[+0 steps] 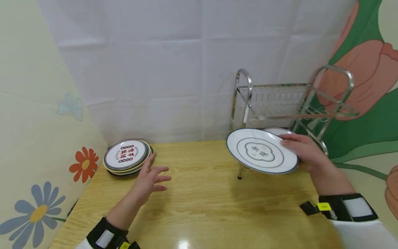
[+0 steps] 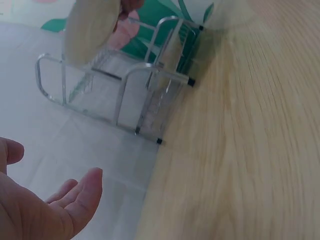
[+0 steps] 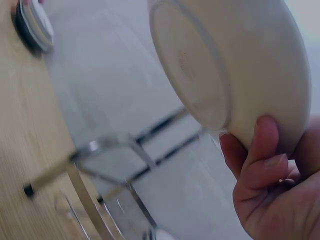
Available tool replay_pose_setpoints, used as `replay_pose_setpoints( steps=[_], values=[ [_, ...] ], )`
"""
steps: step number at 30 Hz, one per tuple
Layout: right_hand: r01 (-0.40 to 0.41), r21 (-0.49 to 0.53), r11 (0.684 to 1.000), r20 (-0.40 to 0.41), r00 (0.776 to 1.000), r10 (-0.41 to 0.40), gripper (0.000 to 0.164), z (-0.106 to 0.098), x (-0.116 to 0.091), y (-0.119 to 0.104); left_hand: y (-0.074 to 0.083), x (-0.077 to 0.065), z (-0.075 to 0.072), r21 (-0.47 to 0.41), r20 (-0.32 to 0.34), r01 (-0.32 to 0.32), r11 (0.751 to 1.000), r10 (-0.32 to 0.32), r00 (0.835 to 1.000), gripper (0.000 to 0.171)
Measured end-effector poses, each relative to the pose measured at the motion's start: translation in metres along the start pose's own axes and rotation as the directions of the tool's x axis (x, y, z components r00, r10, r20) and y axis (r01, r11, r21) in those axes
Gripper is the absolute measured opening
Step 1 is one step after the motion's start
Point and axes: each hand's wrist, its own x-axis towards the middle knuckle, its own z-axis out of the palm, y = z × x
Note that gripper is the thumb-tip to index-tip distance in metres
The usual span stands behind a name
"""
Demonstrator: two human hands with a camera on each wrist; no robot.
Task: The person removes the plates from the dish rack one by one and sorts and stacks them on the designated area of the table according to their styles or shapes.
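Observation:
My right hand (image 1: 300, 147) grips the right rim of a white plate (image 1: 262, 150) with a blue edge and a dark emblem, thumb on top. In the right wrist view, fingers (image 3: 265, 140) curl under the plate's pale underside (image 3: 260, 65). The plate hangs tilted in the air before a metal dish rack (image 1: 280, 116). Behind it, part of a second plate (image 1: 276, 130) shows in the rack's lower level. With fingers spread and nothing held, my left hand (image 1: 149, 181) hovers beside a stack of plates (image 1: 125, 155); the top one bears red characters.
The two-level rack stands at the back right of the wooden table (image 1: 199, 207), against a white cloth (image 1: 161, 69). Its upper wire basket (image 1: 276, 102) sits above the held plate. Painted walls with flowers (image 1: 84, 164) close in on both sides.

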Motion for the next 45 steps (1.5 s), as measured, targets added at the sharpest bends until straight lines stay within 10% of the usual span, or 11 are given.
replay_pose_setpoints(
  steps=[5, 10, 17, 30, 45],
  values=[
    [0.014, 0.013, 1.000, 0.084, 0.996, -0.015, 0.018, 0.050, 0.007, -0.006, 0.010, -0.005, 0.021, -0.033, 0.117, 0.012, 0.999, -0.008, 0.993, 0.072],
    [-0.003, 0.039, 0.999, 0.158, 0.987, -0.003, 0.046, 0.099, 0.016, -0.010, 0.021, -0.010, 0.039, -0.026, 0.208, -0.026, 0.999, 0.031, 0.978, 0.069],
    [-0.019, 0.088, 0.996, 0.122, 0.993, 0.008, 0.048, 0.148, 0.028, 0.001, 0.028, -0.016, 0.053, -0.105, 0.263, -0.085, 0.991, 0.110, 0.959, 0.062],
    [-0.097, 0.168, 0.981, 0.061, 0.994, 0.087, 0.047, 0.181, 0.030, 0.013, 0.028, -0.019, 0.058, -0.233, 0.108, -0.103, 0.967, 0.131, 0.985, 0.066],
    [-0.087, 0.248, 0.965, 0.071, 0.995, 0.072, 0.046, 0.180, 0.017, 0.019, 0.024, -0.011, 0.063, -0.176, -0.080, -0.172, 0.969, 0.160, 0.984, 0.050]
  ],
)
